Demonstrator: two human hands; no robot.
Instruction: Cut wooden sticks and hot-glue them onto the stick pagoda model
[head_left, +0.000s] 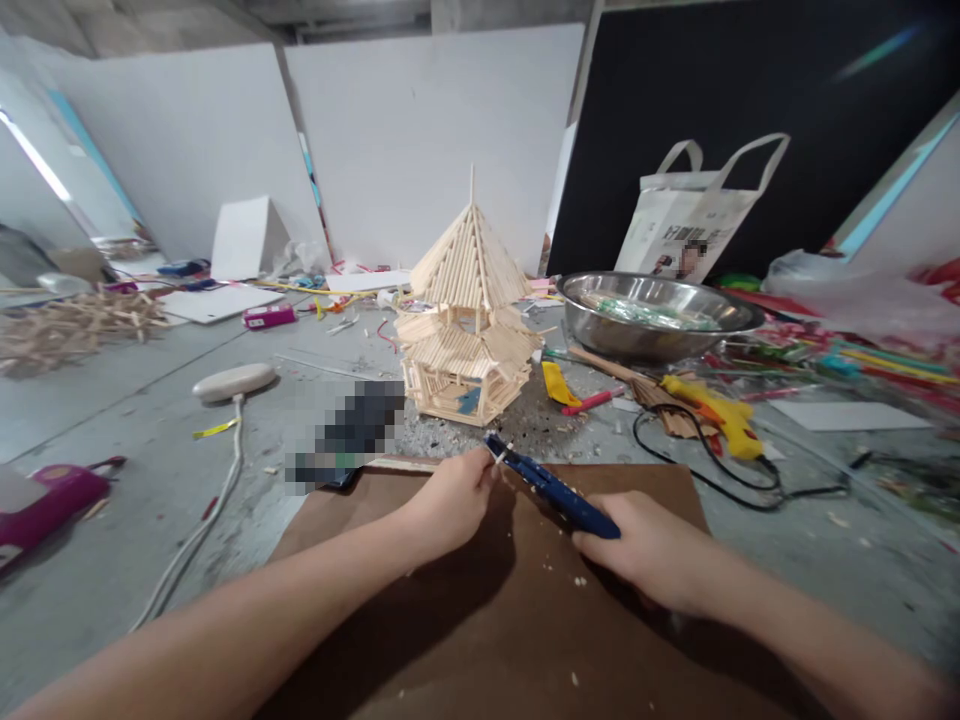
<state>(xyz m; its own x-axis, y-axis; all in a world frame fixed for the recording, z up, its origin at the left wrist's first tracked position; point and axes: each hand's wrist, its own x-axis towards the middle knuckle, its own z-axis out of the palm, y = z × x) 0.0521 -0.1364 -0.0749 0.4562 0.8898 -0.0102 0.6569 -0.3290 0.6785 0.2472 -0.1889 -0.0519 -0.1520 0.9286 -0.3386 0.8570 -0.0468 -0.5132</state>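
My right hand (649,545) is wrapped round blue-handled pliers (559,492), which point up and to the left. Their dark jaws meet a short pale wooden stick (501,453). Pinched at that stick is my left hand (461,500); its fingertips are partly hidden. Both hands are over a brown board (495,620) strewn with tiny pale chips. Just beyond the board stands a small tiered pavilion (469,310) built of thin wooden sticks, with a pointed roof and a spire.
A dark, blurred-out flat object (352,430) lies left of the pavilion. To the right are a yellow glue gun (720,420) with a black cord and a steel basin (660,340). A white power strip (234,382) trails its cable at left, near a stick pile (75,325).
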